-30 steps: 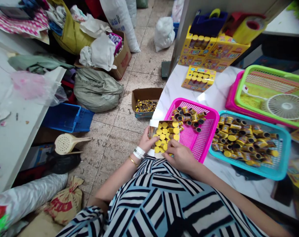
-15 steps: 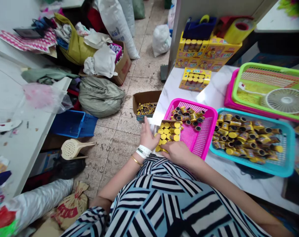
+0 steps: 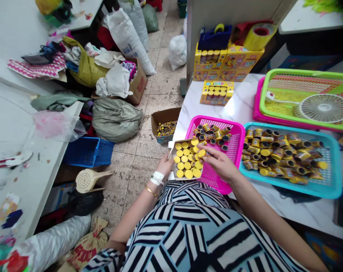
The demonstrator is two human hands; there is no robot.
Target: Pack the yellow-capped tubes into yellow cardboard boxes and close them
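Right hand (image 3: 220,163) now lifted off the box, fingers (image 3: 208,151) pinching a yellow-capped tube (image 3: 202,153), left hand (image 3: 165,165) gripping a white paper box (image 3: 173,174) full of upright yellow-capped tubes, long side pointing away from the person, box resting on the edge of a pink plastic basket (image 3: 216,119) beside the hands

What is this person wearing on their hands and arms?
No gloves on either the left hand or the right hand. The left wrist has a white wristband with a thin gold bangle just above it; the right wrist shows no jewellery. The striped garment is black and white over pale blue panels.
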